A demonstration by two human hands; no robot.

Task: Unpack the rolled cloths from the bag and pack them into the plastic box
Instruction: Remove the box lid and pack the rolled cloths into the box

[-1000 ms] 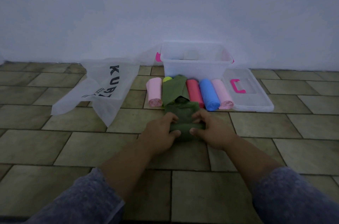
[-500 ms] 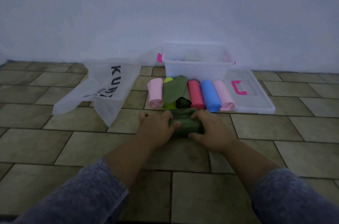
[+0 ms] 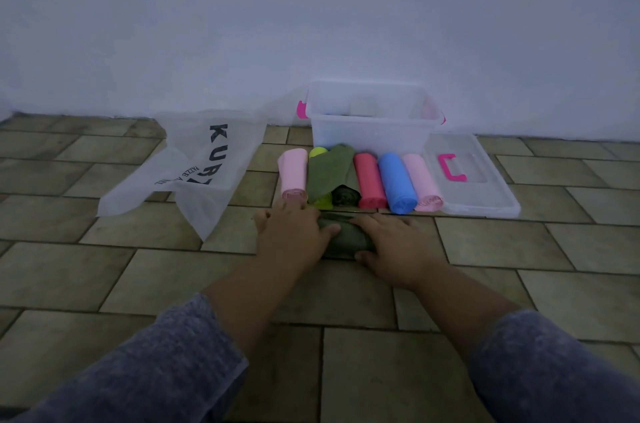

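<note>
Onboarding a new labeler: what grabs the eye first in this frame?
Both hands, left hand and right hand, press on a dark green rolled cloth on the tiled floor. Just beyond lies a row of bright rolls, pink roll to blue roll, before the clear plastic box, with the white bag flat at left.

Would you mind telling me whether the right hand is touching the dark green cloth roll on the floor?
Touching. The head view shows the right hand pressed onto the dark green cloth roll, fingers over its top and thumb at its near edge, with no gap.

My 2 forearms are bare below blue-grey, slightly fuzzy knit sleeves, my left sleeve [image 3: 166,360] and my right sleeve [image 3: 561,367], both pushed back.
</note>
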